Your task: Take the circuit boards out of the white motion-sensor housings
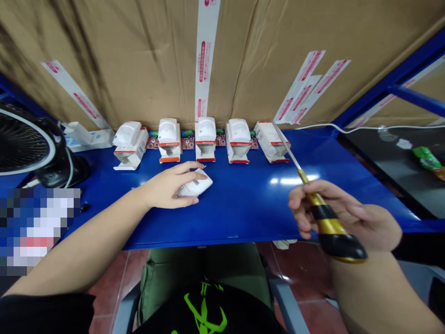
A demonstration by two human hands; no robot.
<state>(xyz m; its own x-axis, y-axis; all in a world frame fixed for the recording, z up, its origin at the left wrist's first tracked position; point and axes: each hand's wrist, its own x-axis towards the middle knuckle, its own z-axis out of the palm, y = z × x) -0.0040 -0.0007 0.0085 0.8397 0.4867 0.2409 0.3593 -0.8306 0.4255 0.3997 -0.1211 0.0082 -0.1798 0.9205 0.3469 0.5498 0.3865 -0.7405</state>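
Note:
My left hand [170, 185] rests over a white plastic motion-sensor housing [196, 186], fingers curled on it, flat on the blue table [250, 204]. My right hand [342, 213] is raised above the table's front edge, gripping a screwdriver [330, 227] with a black-and-gold handle. Its long steel shaft points up and away, its tip close to the rightmost of several white sensors [238, 132] standing in a row on their boxes. The underside of the held housing is hidden.
Small red circuit boards [187, 143] lie behind the sensors, against a taped cardboard carton [121, 60]. A black fan [28, 144] stands at the left, and a white cable [368, 127] runs along the back right. A blurred patch covers the lower left.

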